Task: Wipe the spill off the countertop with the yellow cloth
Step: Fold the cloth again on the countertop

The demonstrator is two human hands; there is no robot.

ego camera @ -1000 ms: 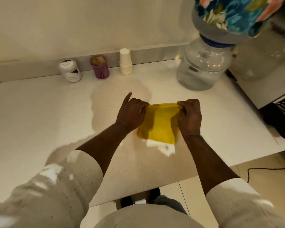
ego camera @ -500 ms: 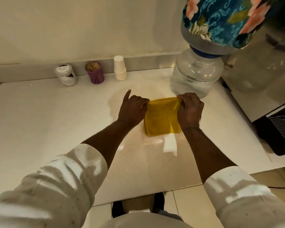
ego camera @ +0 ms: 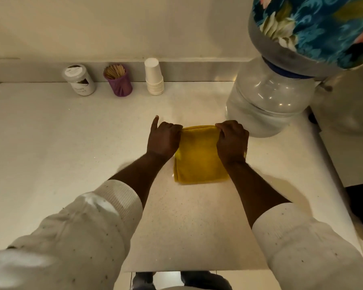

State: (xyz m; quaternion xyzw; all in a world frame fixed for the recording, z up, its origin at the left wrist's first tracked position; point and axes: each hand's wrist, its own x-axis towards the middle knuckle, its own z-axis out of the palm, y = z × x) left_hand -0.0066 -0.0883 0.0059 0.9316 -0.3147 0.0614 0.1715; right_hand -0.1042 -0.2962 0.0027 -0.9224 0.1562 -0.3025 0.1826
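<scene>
The yellow cloth lies folded into a flat square on the pale countertop, near its middle. My left hand pinches the cloth's far left corner, its index finger sticking out toward the wall. My right hand grips the far right corner. Both hands rest on the cloth's far edge. I cannot make out any wet patch on the surface around the cloth; a small gleam shows at its near left corner.
Against the back wall stand a white lidded jar, a purple cup of toothpicks and a stack of white paper cups. A large water bottle with a floral cover stands right of the cloth. The countertop's front edge is near me.
The cloth hung lifted between my hands over a white paper; it now lies flat and folded on the countertop, and the white paper beneath it is no longer visible. The view has shifted closer.
</scene>
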